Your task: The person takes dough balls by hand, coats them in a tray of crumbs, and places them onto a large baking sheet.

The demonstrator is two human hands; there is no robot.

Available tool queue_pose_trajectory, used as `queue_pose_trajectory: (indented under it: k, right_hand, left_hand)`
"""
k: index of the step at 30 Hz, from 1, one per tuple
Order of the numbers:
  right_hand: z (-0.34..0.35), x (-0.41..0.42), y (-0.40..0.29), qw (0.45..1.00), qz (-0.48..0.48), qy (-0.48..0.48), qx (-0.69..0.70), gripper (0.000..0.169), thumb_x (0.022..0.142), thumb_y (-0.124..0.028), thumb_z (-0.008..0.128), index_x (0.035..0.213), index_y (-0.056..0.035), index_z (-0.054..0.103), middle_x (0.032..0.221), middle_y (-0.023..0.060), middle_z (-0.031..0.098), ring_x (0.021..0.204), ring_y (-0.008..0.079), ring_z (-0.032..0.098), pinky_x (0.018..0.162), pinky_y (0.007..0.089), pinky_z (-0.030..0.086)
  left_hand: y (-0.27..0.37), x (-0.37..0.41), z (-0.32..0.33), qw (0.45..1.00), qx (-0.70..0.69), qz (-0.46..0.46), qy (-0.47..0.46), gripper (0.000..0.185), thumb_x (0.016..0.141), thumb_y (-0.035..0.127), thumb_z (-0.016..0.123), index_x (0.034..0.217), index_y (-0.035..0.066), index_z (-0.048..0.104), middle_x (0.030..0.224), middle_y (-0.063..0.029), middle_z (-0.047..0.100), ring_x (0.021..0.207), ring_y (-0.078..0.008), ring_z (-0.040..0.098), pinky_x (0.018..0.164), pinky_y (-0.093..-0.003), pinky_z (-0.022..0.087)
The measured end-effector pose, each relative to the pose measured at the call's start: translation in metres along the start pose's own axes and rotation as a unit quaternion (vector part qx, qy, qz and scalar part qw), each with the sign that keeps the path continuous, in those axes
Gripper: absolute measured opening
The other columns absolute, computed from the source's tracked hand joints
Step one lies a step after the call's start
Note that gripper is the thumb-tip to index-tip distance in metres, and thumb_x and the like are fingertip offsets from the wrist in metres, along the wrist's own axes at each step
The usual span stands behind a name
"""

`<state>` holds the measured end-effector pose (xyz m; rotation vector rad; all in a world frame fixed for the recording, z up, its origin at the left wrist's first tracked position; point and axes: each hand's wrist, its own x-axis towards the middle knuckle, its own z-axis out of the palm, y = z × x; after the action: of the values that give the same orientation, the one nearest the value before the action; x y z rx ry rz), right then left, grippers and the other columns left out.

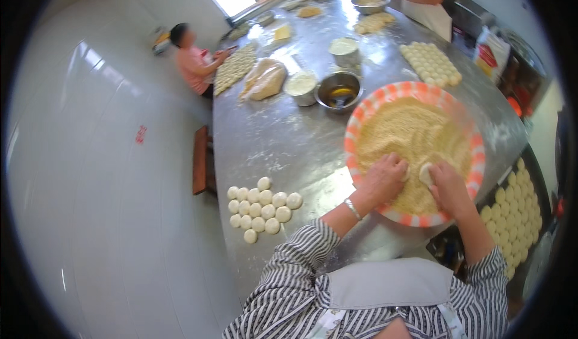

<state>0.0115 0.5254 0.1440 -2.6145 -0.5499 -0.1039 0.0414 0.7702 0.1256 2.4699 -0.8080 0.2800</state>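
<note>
A large round basin with an orange-and-white rim stands on the metal table, filled with pale yellow crumbs or seeds. Inside it, at the near left, my left hand grips a pale dough disc, mostly hidden by the fingers. My right hand has another white dough disc between thumb and fingers, just above the crumbs. To the left, several flattened dough rounds lie in loose rows on the table.
A steel bowl of yellow liquid, two tins of white filling or powder, and bagged dough stand beyond. A tray of dough discs is at right. Co-workers stand around the metal table.
</note>
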Motion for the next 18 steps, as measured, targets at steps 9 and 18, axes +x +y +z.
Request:
queue_pose_trajectory:
  k: [9, 18]
  right_hand:
    - [-0.013, -0.002, -0.036, 0.997, -0.014, -0.05, -0.064, 0.051, 0.064, -0.024, 0.093, 0.099, -0.0061, 0.061, 0.101, 0.0144, 0.059, 0.094, 0.0357, 0.064, 0.077, 0.0465, 0.054]
    - [0.006, 0.014, -0.008, 0.985, -0.084, 0.039, -0.143, 0.04, 0.064, -0.018, 0.087, 0.09, -0.0045, 0.061, 0.096, 0.0134, 0.059, 0.094, 0.0343, 0.062, 0.078, 0.0449, 0.053]
  left_hand:
    - [0.016, -0.007, -0.005, 0.998, -0.016, -0.061, -0.02, 0.054, 0.068, 0.021, 0.088, 0.112, 0.006, 0.059, 0.108, -0.0159, 0.057, 0.107, -0.0374, 0.06, 0.087, -0.0485, 0.053]
    - [0.001, 0.006, -0.006, 0.985, -0.051, -0.163, -0.01, 0.04, 0.084, 0.023, 0.076, 0.116, 0.005, 0.06, 0.106, -0.014, 0.061, 0.1, -0.0354, 0.065, 0.085, -0.0461, 0.057]
